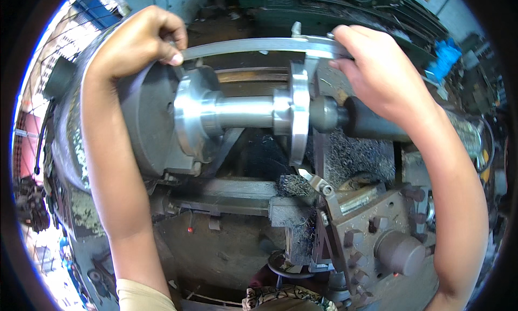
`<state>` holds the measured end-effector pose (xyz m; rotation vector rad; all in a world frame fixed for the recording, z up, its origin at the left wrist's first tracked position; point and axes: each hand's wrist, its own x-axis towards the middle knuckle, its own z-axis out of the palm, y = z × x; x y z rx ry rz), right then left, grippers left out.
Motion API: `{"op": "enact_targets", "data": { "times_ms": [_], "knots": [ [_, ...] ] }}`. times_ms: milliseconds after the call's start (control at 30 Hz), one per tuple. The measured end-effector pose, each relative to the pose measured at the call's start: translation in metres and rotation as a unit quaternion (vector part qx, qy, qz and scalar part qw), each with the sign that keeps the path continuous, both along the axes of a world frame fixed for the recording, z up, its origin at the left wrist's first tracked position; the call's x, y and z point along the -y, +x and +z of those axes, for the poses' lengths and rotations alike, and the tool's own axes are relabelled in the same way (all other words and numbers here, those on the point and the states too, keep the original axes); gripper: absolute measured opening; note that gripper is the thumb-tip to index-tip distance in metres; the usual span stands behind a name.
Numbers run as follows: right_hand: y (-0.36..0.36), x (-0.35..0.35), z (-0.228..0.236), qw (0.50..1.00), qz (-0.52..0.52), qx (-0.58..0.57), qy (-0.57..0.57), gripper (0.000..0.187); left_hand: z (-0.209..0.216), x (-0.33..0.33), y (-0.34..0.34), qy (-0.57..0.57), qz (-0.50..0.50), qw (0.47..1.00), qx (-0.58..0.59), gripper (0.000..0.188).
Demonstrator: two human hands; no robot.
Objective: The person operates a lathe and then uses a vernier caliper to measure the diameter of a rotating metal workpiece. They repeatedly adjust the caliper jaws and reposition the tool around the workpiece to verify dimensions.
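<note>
A long grey steel caliper (253, 45) is held level above a bright, flanged, turned-steel shaft (243, 114) chucked in the lathe, its long axis running parallel to the shaft. The beam's left end is pinched by the left hand (141, 41), while the sliding jaw over the right flange is gripped by the right hand (372, 73), the nearer one to that flange.

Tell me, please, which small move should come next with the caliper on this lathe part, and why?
Probably the right hand should slide the caliper jaw snug against the flange; the left hand already steadies the far end by the chuck.
</note>
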<state>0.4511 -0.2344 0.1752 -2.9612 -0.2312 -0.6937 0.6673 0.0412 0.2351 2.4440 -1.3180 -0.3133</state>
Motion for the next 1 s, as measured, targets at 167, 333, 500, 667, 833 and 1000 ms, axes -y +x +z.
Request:
{"op": "enact_targets", "data": {
  "times_ms": [167, 333, 500, 667, 833, 1000],
  "knots": [
    [0.002, 0.000, -0.006, 1.000, -0.019, 0.006, -0.016, 0.021, -0.012, -0.002, 0.013, -0.030, -0.017, 0.999, -0.017, 0.009],
    [0.001, -0.002, -0.007, 0.999, -0.041, -0.032, -0.009, 0.023, -0.016, -0.002, 0.014, -0.021, -0.046, 0.998, 0.024, 0.015],
    [0.001, -0.002, -0.009, 0.999, -0.032, -0.003, -0.002, 0.023, -0.014, -0.001, 0.011, -0.013, -0.035, 0.999, 0.020, 0.017],
    [-0.001, 0.000, -0.008, 0.999, -0.032, -0.006, 0.008, 0.022, -0.011, -0.002, 0.010, -0.019, -0.035, 0.999, 0.009, 0.015],
    [0.000, 0.001, -0.007, 1.000, -0.018, 0.008, 0.005, 0.023, -0.011, -0.004, 0.007, -0.050, -0.029, 0.998, 0.015, 0.015],
    [0.001, 0.001, -0.010, 0.999, -0.006, 0.020, 0.026, 0.025, -0.009, -0.002, 0.003, -0.027, -0.023, 0.999, 0.008, 0.016]
  ]
}}
